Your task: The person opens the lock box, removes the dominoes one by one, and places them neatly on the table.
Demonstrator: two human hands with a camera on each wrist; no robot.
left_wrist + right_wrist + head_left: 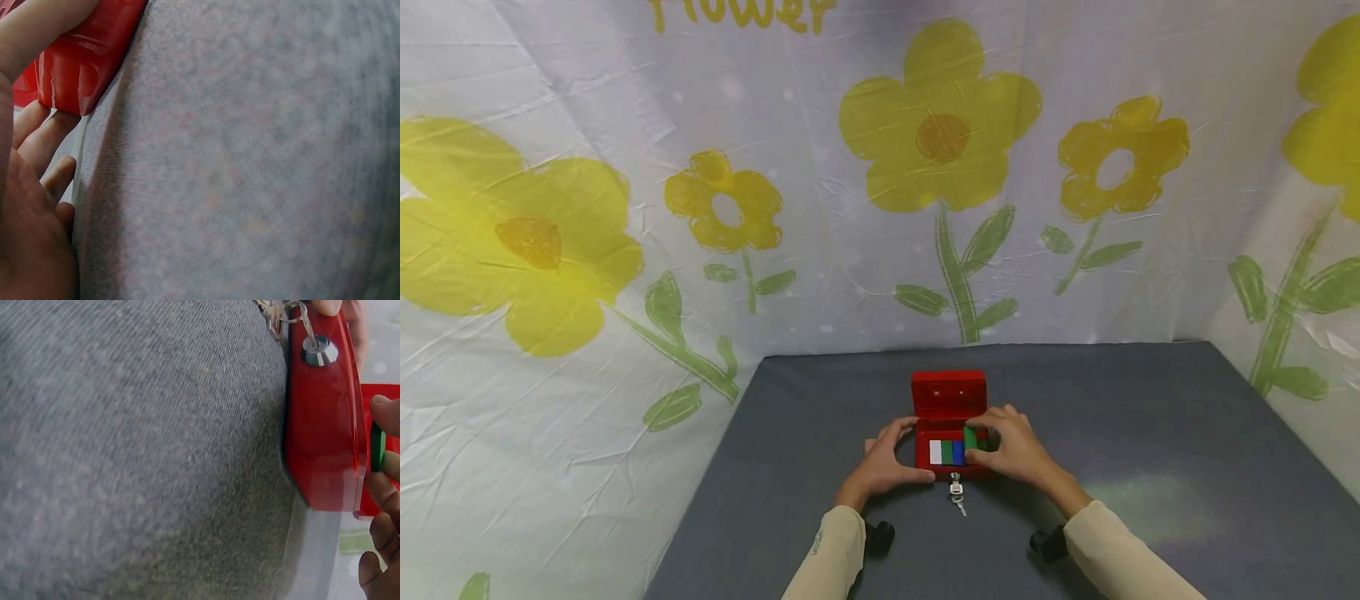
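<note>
A small red metal cash box (pixel 949 398) stands on the table with its lid up toward the back. White, green and blue blocks (pixel 958 452) lie in a row inside it. My left hand (pixel 883 468) holds the box by its left side, thumb at the front and fingers toward the back; the left wrist view shows fingertips against the red wall (pixel 69 72). Between thumb and fingers, my right hand (pixel 1021 446) pinches a green block (pixel 377 447) at the right end of the row, over the box opening. My right palm hides the box's right side.
A key ring with keys (pixel 957 493) hangs from the lock (pixel 319 351) on the box front. The dark grey table (pixel 820 433) reaches back to a white cloth (pixel 820 250) printed with yellow flowers.
</note>
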